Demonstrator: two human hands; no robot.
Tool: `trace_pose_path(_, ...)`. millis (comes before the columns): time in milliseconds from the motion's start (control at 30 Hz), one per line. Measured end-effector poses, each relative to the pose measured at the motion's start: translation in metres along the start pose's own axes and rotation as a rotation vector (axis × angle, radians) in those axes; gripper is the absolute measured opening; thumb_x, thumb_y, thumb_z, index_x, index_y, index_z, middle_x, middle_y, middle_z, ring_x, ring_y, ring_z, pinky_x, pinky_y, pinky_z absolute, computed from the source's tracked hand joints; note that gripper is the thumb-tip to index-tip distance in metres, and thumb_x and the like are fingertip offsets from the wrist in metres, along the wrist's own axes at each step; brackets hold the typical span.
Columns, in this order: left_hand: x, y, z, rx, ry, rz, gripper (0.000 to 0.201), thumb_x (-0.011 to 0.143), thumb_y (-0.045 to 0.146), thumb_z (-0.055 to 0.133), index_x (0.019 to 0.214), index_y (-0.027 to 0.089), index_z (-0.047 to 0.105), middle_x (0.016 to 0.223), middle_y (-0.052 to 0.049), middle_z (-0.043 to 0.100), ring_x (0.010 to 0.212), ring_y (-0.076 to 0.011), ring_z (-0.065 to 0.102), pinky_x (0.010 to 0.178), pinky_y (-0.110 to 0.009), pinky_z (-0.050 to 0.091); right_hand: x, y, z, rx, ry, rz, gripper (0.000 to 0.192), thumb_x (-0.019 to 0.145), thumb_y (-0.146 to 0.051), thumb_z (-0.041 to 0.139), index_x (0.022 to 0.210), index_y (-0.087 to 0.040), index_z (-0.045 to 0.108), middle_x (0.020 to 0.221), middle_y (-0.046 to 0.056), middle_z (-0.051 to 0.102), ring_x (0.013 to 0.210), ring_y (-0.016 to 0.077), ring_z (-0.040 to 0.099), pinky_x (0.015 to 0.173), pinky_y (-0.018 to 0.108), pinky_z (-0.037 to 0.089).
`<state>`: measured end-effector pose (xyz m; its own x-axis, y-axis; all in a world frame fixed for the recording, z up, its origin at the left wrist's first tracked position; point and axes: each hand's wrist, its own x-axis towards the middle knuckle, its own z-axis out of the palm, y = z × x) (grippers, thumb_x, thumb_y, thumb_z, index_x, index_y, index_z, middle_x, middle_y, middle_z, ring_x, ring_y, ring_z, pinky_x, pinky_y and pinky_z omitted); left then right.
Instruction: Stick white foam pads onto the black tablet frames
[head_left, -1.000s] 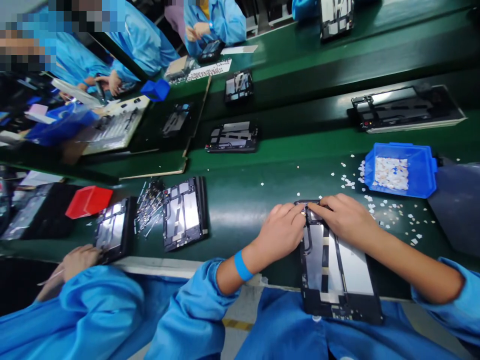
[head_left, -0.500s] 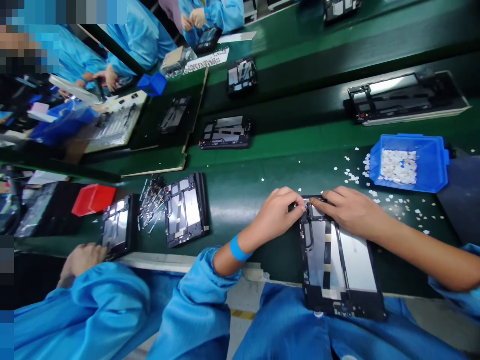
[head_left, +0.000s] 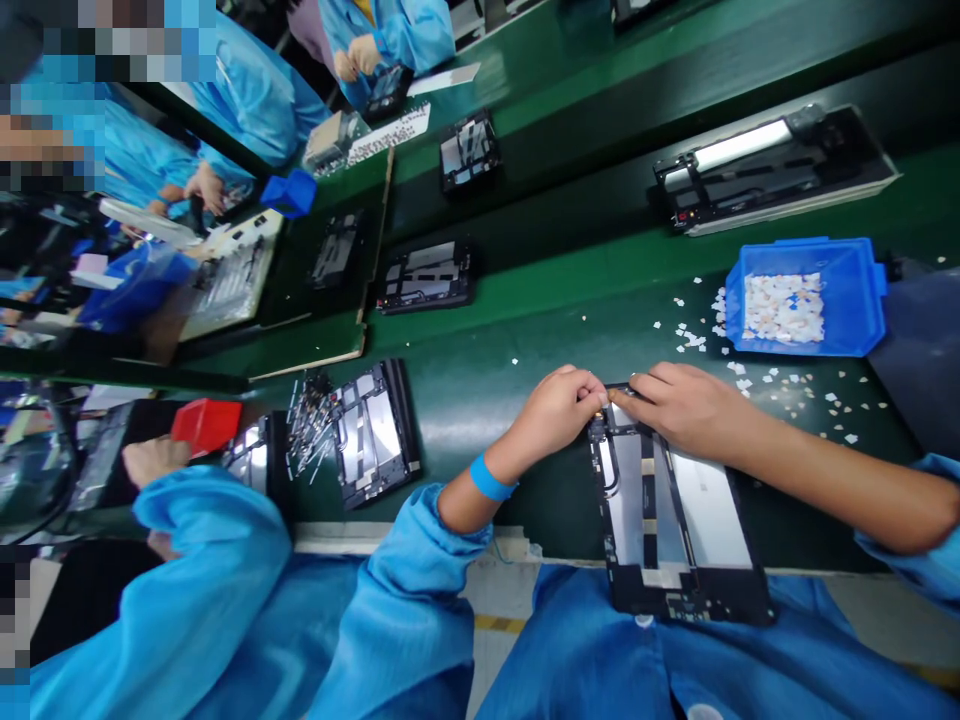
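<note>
Working both hands at the far end of the tablet frame (head_left: 675, 510), which lies flat at the near edge of the green belt (head_left: 480, 390), half overhanging toward my lap so the far end stays in reach. My left hand (head_left: 559, 410) is curled, fingertips pinched on that end; my right hand (head_left: 690, 410) lies flat on the frame, pinning it. Whether a small part sits between the fingertips, I cannot tell. Blue tray (head_left: 862, 300) of white bits sits near the right hand, handy.
</note>
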<state>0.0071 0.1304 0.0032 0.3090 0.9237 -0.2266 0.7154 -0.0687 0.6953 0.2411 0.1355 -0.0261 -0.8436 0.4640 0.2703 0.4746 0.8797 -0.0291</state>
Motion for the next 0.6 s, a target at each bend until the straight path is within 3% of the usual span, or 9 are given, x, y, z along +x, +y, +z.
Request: trace_pose_path(600, -0.006, -0.003, 0.015, 0.024, 0.117, 0.016, 0.013, 0.095, 0.015, 0.061, 0.085, 0.019, 0.068, 0.084, -0.002, 0.063, 0.083, -0.0172, 0.058, 0.078, -0.03, 0.047, 0.0, 0.001, 0.003, 0.02, 0.01, -0.004, 0.038, 0.094, -0.01, 0.054, 0.13, -0.014, 0.069, 0.092, 0.01, 0.063, 0.084, 0.0238, 0.047, 0.069, 0.037, 0.027)
